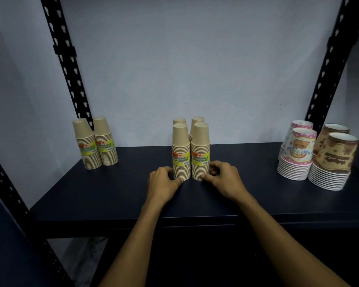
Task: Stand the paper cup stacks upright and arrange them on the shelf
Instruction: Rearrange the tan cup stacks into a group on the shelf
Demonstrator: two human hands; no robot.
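Centre of frame: four upright tan paper cup stacks (190,151) stand clustered on a dark shelf (112,193). The left hand (162,181) curls its grip round the front left stack's base; the right hand (221,176) pinches the front right stack's base. More upright stacks stand at mid-left (94,142) and mid-right (317,155).

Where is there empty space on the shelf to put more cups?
Two bare patches on the shelf: one between the left tan stacks and the middle tan stacks, another between the middle stacks and the patterned cups on the right. The front strip is bare too. It is crowded at the middle stacks, where the left hand and right hand touch the front pair.
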